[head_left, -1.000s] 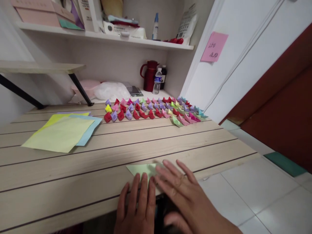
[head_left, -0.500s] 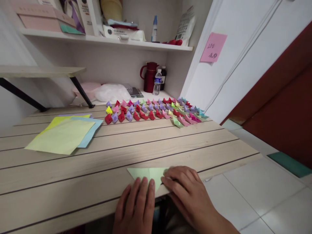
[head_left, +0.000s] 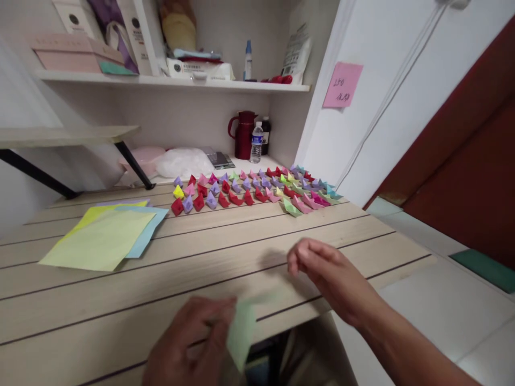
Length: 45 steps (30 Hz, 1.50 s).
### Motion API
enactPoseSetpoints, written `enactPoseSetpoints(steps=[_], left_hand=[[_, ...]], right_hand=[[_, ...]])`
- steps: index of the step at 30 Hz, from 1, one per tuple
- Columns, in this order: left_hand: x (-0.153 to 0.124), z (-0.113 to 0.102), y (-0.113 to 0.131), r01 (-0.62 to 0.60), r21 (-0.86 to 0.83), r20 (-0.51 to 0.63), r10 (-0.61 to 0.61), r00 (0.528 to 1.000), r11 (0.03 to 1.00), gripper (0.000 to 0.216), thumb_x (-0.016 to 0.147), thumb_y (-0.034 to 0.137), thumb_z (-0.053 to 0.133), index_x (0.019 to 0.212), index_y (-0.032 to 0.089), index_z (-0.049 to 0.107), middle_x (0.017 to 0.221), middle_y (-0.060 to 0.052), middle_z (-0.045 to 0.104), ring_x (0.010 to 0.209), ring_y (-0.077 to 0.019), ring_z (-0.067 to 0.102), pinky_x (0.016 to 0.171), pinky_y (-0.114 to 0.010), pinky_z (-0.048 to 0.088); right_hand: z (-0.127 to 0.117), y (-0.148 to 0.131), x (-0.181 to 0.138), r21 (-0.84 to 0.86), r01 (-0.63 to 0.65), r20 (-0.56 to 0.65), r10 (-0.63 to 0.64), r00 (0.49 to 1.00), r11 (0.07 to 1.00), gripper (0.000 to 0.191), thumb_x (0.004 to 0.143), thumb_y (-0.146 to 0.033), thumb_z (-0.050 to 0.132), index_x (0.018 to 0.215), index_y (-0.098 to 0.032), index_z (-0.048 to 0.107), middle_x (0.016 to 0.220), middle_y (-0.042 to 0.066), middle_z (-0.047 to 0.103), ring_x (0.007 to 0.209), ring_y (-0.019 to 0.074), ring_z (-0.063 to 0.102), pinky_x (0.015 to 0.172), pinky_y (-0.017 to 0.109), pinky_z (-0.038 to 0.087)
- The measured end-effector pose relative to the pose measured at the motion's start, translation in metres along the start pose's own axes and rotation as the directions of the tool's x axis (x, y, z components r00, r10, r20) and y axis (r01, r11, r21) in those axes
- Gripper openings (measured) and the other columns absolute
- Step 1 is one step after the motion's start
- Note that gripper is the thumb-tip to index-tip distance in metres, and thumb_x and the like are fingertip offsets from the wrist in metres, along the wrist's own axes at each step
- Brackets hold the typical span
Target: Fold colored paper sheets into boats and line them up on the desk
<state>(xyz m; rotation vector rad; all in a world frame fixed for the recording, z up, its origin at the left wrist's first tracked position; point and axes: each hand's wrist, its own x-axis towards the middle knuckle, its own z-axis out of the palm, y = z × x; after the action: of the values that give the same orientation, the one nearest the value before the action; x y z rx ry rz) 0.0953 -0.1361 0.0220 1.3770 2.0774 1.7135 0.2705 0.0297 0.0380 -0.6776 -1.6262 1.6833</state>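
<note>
Pale green folded paper (head_left: 241, 335) is pinched at its near edge in the left hand (head_left: 189, 348), grip closed on it and lifted just off the desk (head_left: 249, 236), probably to turn or inspect the fold; motion blur hides the exact finger placement. Right hand (head_left: 325, 268) hovers beyond and to the right of that grip, fingers loosely curled together, holding nothing visible. Far beyond the grip, rows of small folded paper boats (head_left: 257, 187) stand grouped, apparently finished pieces; to the far left lies a stack of flat coloured sheets (head_left: 104, 236), likely stock. Desk is light wood planking; white shelf (head_left: 173, 81) above, tiled floor (head_left: 442, 311) right.
</note>
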Motion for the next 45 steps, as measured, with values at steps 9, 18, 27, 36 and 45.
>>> enactPoseSetpoints(steps=[9,18,27,36,45], left_hand=[[0.125,0.056,0.002,0.583,-0.709,0.353,-0.516,0.780,0.396,0.019,0.084,0.012,0.064,0.102,0.011,0.069,0.089,-0.010,0.076,0.075,-0.0141,0.070,0.072,-0.023,0.055],[0.116,0.064,-0.023,0.589,-0.717,0.374,-0.508,0.776,0.373,0.026,0.080,0.014,0.070,0.106,0.013,0.069,0.098,-0.010,0.076,0.086,-0.0174,0.073,0.076,-0.024,0.057],[0.116,0.064,-0.021,0.566,-0.726,0.349,-0.500,0.792,0.391,0.025,0.083,0.012,0.067,0.107,0.010,0.066,0.093,-0.011,0.076,0.087,-0.0181,0.073,0.081,-0.027,0.058],[0.120,0.064,-0.022,0.561,-0.725,0.357,-0.478,0.802,0.400,0.021,0.080,0.017,0.072,0.099,0.011,0.069,0.093,-0.011,0.076,0.086,-0.0186,0.073,0.079,-0.028,0.059],[0.126,0.064,-0.025,0.558,-0.754,0.404,-0.426,0.809,0.346,0.022,0.086,0.020,0.065,0.104,0.008,0.070,0.095,-0.014,0.076,0.086,-0.0200,0.072,0.079,-0.029,0.059]], right_hand=[[0.040,0.005,0.138,0.472,-0.347,0.126,0.328,0.936,0.810,0.039,0.100,-0.045,0.042,0.085,-0.016,0.062,0.071,0.002,0.062,0.058,0.0113,0.060,0.061,0.025,0.050],[0.059,0.024,0.113,0.367,-0.212,0.203,0.144,0.969,0.906,0.047,0.082,-0.064,0.063,0.099,-0.020,0.064,0.085,0.003,0.070,0.073,0.0166,0.065,0.067,0.028,0.051],[0.055,0.027,0.122,0.256,-0.130,0.112,0.104,0.988,0.958,0.045,0.058,-0.047,0.087,0.071,-0.016,0.058,0.057,-0.004,0.060,0.047,0.0077,0.049,0.051,0.021,0.039],[0.052,0.022,0.126,0.209,-0.075,0.105,0.054,0.993,0.975,0.045,0.060,-0.046,0.086,0.062,-0.016,0.052,0.053,-0.005,0.054,0.047,0.0069,0.045,0.048,0.020,0.033],[0.052,0.018,0.125,0.224,0.076,0.173,-0.117,0.978,0.972,0.045,0.067,-0.054,0.081,0.065,-0.015,0.058,0.060,-0.002,0.056,0.053,0.0087,0.049,0.053,0.023,0.038]])
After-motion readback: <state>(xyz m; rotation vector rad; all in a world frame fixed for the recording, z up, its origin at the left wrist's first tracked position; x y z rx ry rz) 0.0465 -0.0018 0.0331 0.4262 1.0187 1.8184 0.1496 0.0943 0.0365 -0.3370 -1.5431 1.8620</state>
